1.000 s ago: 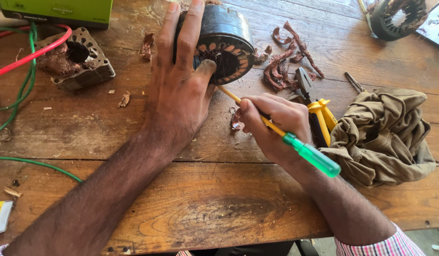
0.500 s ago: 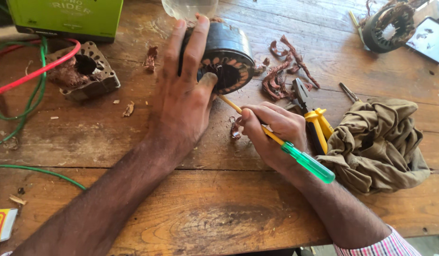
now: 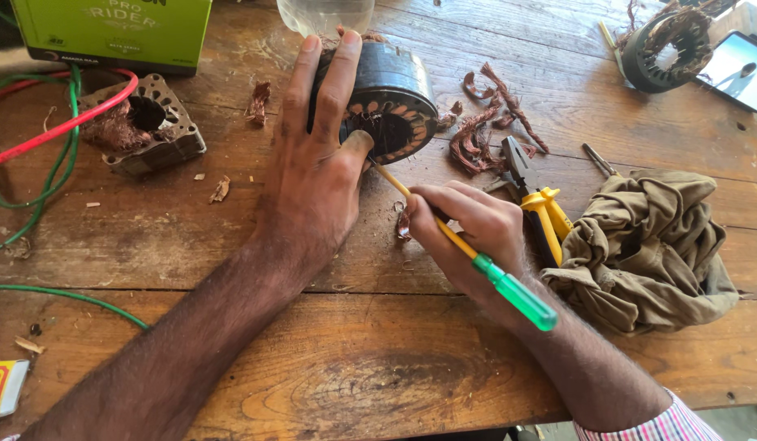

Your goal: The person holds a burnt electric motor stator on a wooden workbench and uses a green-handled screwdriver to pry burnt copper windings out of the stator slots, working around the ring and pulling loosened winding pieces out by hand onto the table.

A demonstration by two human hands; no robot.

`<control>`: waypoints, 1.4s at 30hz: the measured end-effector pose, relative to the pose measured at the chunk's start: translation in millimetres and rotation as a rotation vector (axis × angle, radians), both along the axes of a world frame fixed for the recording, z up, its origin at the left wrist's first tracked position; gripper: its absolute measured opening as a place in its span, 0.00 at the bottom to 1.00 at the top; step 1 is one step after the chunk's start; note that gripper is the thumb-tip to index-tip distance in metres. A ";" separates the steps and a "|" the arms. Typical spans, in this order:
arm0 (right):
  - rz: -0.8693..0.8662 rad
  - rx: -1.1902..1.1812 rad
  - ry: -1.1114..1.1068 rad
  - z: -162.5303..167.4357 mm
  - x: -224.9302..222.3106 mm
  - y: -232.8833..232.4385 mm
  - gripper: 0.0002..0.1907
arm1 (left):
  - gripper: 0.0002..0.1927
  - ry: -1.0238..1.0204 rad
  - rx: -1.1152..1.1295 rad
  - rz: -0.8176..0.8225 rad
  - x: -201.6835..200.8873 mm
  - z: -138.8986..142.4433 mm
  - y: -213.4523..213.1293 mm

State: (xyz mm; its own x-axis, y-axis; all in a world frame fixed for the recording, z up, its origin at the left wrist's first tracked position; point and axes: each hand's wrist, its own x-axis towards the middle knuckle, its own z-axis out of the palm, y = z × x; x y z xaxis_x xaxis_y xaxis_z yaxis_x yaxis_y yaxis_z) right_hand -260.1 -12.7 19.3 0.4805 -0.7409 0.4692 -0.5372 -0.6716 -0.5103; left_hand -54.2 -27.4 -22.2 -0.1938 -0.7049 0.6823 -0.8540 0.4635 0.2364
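Your left hand (image 3: 317, 175) clasped the motor stator (image 3: 387, 102) from above; your right hand (image 3: 468, 224), just below the stator, gripped the screwdriver (image 3: 476, 261), tip at its windings.

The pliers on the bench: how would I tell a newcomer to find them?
Start at the crumpled olive cloth on the wooden bench. Against its left edge, beside the right hand, lie the pliers. They alone have bright yellow handles and dark jaws pointing toward the copper scraps.
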 end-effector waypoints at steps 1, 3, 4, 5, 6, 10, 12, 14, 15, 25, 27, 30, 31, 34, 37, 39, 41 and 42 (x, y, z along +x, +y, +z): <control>-0.030 0.038 -0.008 0.0 1.0 1.2 0.06 | 0.06 0.005 0.003 -0.006 0.1 0.4 0.7; -0.054 0.032 -0.028 -0.5 4.0 1.6 0.06 | 0.05 0.001 0.003 -0.009 0.2 0.9 0.9; -0.067 0.029 -0.038 -0.2 4.6 2.0 0.06 | 0.05 -0.002 0.004 -0.011 0.1 0.9 0.9; -0.040 0.012 -0.030 0.5 4.4 2.5 0.07 | 0.05 0.001 0.002 -0.012 -0.2 0.8 0.8; -0.014 -0.006 -0.022 1.3 3.8 2.9 0.07 | 0.05 0.004 -0.001 -0.014 -0.2 0.7 0.6; -0.021 -0.025 -0.028 -0.7 4.0 1.3 0.07 | 0.05 0.021 -0.018 -0.022 -0.2 0.1 -0.4; -0.128 0.198 -0.143 -5.4 5.8 -2.9 0.06 | 0.05 0.022 -0.006 -0.021 -0.3 0.1 0.2; -0.176 0.326 -0.223 -10.3 5.8 -5.6 0.06 | 0.05 0.013 -0.007 -0.023 -0.1 0.5 0.4; -0.172 0.345 -0.247 -12.4 4.9 -6.4 0.07 | 0.04 0.005 -0.010 -0.025 0.1 0.4 0.9; -0.106 -0.081 -0.098 -9.1 -5.9 -16.5 0.06 | 0.03 -0.021 -0.030 -0.009 -1.5 -2.6 -3.4; -0.107 -0.097 -0.098 -5.8 -5.9 -14.0 0.06 | 0.06 -0.042 -0.031 -0.015 -0.8 -0.1 -3.1; -0.060 -0.162 -0.104 -3.7 -3.5 -11.2 0.06 | 0.13 -0.009 -0.066 -0.049 -0.4 5.0 -2.6; -0.042 -0.194 -0.104 -3.4 -3.1 -11.1 0.06 | 0.16 0.015 -0.086 -0.072 -1.5 6.6 -3.2; -0.034 -0.201 -0.094 -4.5 -3.8 -11.6 0.05 | 0.11 -0.079 0.042 -0.014 1.0 9.6 -2.7; -0.018 -0.173 -0.108 -5.8 -7.6 -10.4 0.07 | 0.09 -0.123 0.052 0.050 -1.1 9.2 -0.6; -0.037 -0.174 -0.099 -6.7 -8.7 -8.9 0.06 | 0.10 -0.105 0.037 0.030 -0.6 9.3 0.3; -0.036 -0.174 -0.106 -6.8 -8.2 -8.6 0.06 | 0.10 -0.103 0.043 0.029 0.6 9.1 2.2; -0.031 -0.171 -0.112 -6.7 -7.4 -8.6 0.07 | 0.10 -0.106 0.058 0.030 1.7 8.8 3.8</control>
